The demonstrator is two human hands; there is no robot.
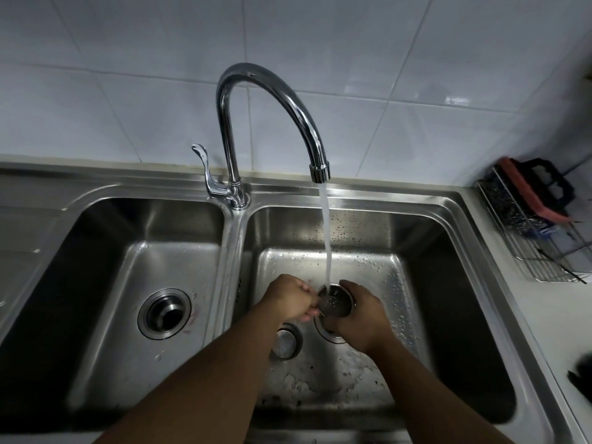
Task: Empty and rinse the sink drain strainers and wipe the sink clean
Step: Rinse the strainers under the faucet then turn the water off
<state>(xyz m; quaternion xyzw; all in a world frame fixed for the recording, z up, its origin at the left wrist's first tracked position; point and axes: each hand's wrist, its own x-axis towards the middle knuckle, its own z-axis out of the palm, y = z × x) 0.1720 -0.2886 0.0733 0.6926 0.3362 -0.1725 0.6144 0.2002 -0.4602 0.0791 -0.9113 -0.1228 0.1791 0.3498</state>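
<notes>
Both hands meet over the right basin [448, 251] of a steel double sink. The right hand [363, 318] curls its fingers round the wall of a small perforated strainer [334, 302] and holds it mouth up. The left hand [290, 299] pinches the strainer's left rim with curled fingers. Water [327, 238] falls in a white stream from the spout of the arched chrome faucet [226, 123] straight into the strainer's cup.

Just below the held strainer lies the right drain [330, 336], partly hidden by the right hand. A second drain piece [286, 342], round and steel and seemingly another strainer, lies on the basin floor just beside that drain, under the left wrist. The basin floor is wet, with droplets and dark specks towards the front.

The left basin [179, 219] looks mostly dry, and its left drain [164, 313] shows a dark open hole. The faucet's lever [205, 174] stands just left of the faucet base, on the ridge between the basins.

On the desk [544, 331] to the right, a wire rack [544, 254] near the tiled wall holds a red and black cleaning item whose kind cannot be told.
</notes>
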